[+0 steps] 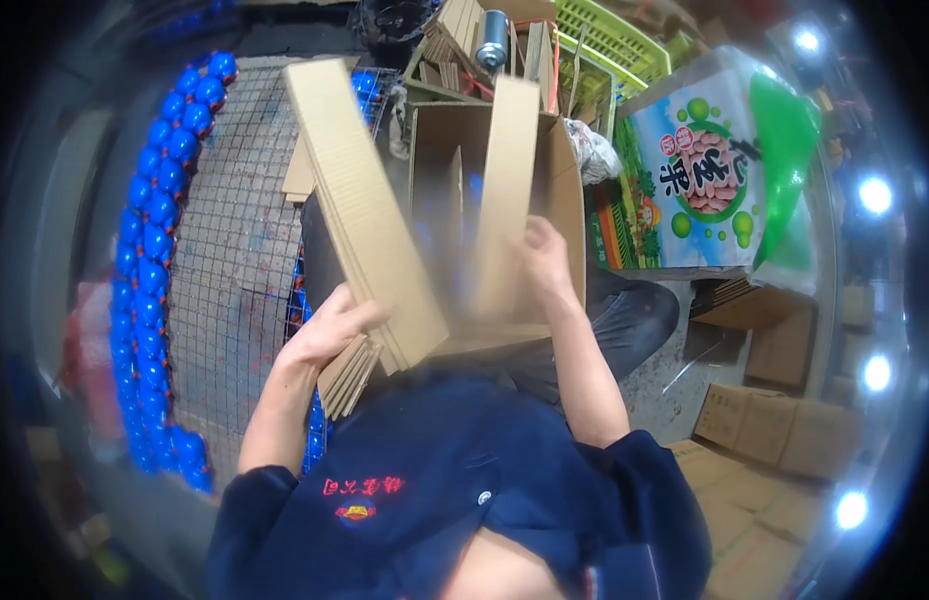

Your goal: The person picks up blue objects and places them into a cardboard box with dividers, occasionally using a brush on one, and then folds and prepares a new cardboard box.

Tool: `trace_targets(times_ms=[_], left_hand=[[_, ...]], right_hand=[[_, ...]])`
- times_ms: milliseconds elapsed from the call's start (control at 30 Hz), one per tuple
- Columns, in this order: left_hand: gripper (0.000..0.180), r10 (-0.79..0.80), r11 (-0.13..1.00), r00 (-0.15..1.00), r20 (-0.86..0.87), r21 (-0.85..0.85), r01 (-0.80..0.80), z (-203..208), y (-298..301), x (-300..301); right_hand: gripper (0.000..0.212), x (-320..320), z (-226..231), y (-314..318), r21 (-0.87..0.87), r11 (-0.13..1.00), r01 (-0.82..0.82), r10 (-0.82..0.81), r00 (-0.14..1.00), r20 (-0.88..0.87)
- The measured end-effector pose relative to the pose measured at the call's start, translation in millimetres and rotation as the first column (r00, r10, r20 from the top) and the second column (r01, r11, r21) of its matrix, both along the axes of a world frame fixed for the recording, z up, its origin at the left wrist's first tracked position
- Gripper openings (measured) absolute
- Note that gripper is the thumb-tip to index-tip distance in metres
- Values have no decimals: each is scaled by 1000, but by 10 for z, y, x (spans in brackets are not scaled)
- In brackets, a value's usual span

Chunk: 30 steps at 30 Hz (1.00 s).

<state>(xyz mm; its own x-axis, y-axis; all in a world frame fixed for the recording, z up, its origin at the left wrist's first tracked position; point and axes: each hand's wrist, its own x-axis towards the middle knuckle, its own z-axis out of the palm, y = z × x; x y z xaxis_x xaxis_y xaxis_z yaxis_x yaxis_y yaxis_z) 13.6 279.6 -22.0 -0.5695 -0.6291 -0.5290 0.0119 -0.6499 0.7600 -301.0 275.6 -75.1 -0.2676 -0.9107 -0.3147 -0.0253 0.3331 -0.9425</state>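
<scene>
In the head view, the left hand (340,325) is closed around the lower part of a stack of long cardboard strips (365,215), which leans with its top toward the left. The right hand (545,258) holds a single cardboard strip (510,150) by its right edge, the fingers narrow on it; this strip stands almost upright. Its lower end is blurred, so I cannot tell if it is inside the open cardboard box (566,190) or only above it. The box is before the person, between and beyond the two hands. Some blue shapes inside it are too blurred to name. Just below the left hand there is a small bundle of cardboard pieces (350,378).

On the left side, shiny blue round things (155,240) lie in rows along a wire mesh (230,200). Beyond the box stands a metal can (493,40), near a yellow-green crate (625,40). To the right is a printed plastic sack (640,125).
</scene>
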Motion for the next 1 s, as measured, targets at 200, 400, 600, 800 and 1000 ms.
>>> trace_targets(times_ms=[200,400,600,800,1000], left_hand=[[49,39,986,999,22,-163,-35,44,55,-150],[53,-71,980,997,-18,-186,66,-16,33,-287],[40,-160,968,986,-45,-204,148,-18,-80,-345],[40,-108,986,992,-66,-133,98,-20,-36,-366],[45,-34,988,999,-21,-149,30,99,-24,-369]], right_hand=[[46,173,-1282,-25,378,849,-369,528,598,-602],[42,520,145,-104,28,936,-350,327,898,295],[24,75,237,-336,-287,957,-34,126,942,310],[39,-279,-1340,-80,274,962,-11,160,835,-527],[44,196,-547,-62,-38,996,-85,40,762,-646]])
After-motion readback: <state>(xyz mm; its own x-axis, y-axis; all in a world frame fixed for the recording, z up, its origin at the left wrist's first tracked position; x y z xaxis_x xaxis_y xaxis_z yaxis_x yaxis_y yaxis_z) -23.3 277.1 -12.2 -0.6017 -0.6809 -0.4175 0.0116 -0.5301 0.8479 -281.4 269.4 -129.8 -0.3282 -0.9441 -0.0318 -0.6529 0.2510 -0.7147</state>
